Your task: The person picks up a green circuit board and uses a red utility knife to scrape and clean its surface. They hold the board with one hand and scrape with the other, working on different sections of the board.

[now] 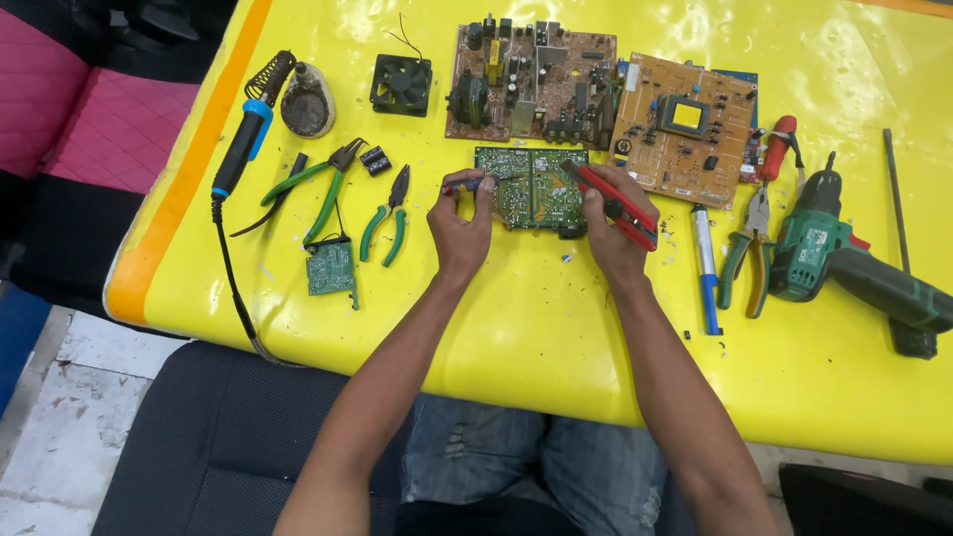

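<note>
Left hand: my left hand (463, 226) pinched the handle of a small blue-and-red screwdriver (467, 184) between thumb and fingertips, its tip lying toward the board at 3 o'clock.
Board: the green circuit board (531, 187) lay flat between my two hands, at 2 o'clock from my left hand and 10 o'clock from my right, its left edge just beside my left fingertips.
Right hand: my right hand (612, 230) was closed around the red-handled pliers (615, 203), whose nose rested over the board's right part at 10 o'clock from my knuckles.
Far left: a soldering iron (243, 139) with a black and blue grip sat at 9 o'clock, its cord trailing off the table edge, next to a grimy round stand (306, 101).
Left tools: green-handled pliers (323, 184), smaller green cutters (389, 218) and a small green board (331, 268) lay well apart from my left hand.
Back row: a black square fan (401, 84) and two brown circuit boards (531, 84) (685, 129) lay at 12 o'clock.
Right tools: a blue-tipped pen-shaped tool (706, 268), green pliers (749, 243) and a green drill (844, 263) lay at 3 o'clock.
Surface: the table (536, 337) was glossy yellow, speckled with small debris, with an orange band at its left edge.
Room: pale worn floor tiles (69, 397) showed at 7 o'clock, a pink quilted cushion (109, 119) at 10 o'clock.
</note>
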